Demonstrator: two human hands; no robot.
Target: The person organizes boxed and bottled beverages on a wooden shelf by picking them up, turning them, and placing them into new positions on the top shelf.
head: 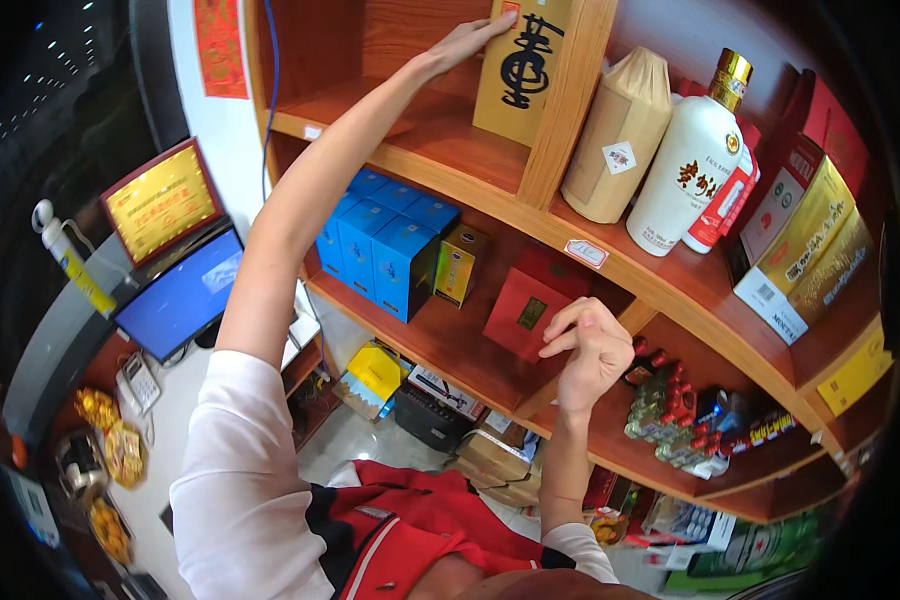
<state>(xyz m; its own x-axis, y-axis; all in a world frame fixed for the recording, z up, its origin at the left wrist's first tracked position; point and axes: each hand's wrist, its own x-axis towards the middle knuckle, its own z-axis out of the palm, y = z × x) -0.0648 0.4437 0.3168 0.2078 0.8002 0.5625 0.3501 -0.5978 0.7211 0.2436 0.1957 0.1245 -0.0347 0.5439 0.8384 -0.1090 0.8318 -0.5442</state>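
At the top, my left hand (461,46) reaches to the upper shelf and grips the left edge of a tall gold box (521,82) with large black lettering. The box stands upright against a wooden divider; the fingers behind its edge are partly hidden. My right hand (592,349) is raised before the middle shelf, fingers loosely bent, with no object visible in it. Behind it, a red box (521,311) with a dark label rests on that shelf. To the right of the divider stand a paper-wrapped bottle (619,135) and a white bottle (686,172) with a gold cap.
Blue boxes (375,247) and a small yellow box (459,266) share the middle shelf. Small red-capped bottles (667,409) stand further right. At left are a monitor (184,296), a telephone (139,382) and a framed gold plaque (163,202). Cartons (495,457) lie below the shelves.
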